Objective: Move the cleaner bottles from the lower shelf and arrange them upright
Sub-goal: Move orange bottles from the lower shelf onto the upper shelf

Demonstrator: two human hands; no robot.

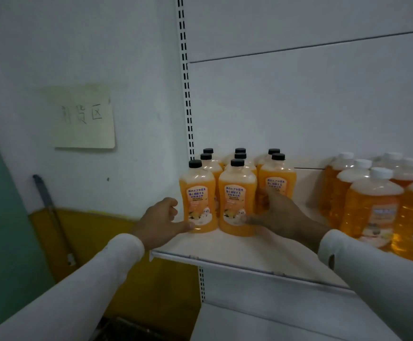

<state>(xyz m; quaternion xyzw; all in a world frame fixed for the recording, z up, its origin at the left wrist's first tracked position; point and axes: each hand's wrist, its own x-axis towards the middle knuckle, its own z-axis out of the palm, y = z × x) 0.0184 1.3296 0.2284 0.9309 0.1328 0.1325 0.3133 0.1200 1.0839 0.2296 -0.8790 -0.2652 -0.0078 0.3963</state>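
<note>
Several orange cleaner bottles with black caps stand upright in rows at the left end of the white shelf (225,252). My left hand (161,222) is at the front-left bottle (198,200), thumb across its lower front and curled fingers against its left side. My right hand (281,217) holds the front-middle bottle (236,200) low down, with the thumb on its front and the fingers reaching behind it. Those fingers cover the base of the front-right bottle (276,178). Both front bottles rest on the shelf.
Larger orange bottles with white caps (372,205) crowd the shelf's right side. A slotted upright (187,82) borders the shelf on the left. A paper note (83,116) hangs on the wall, and a mop handle (52,217) leans below it. A lower shelf board (274,316) lies underneath.
</note>
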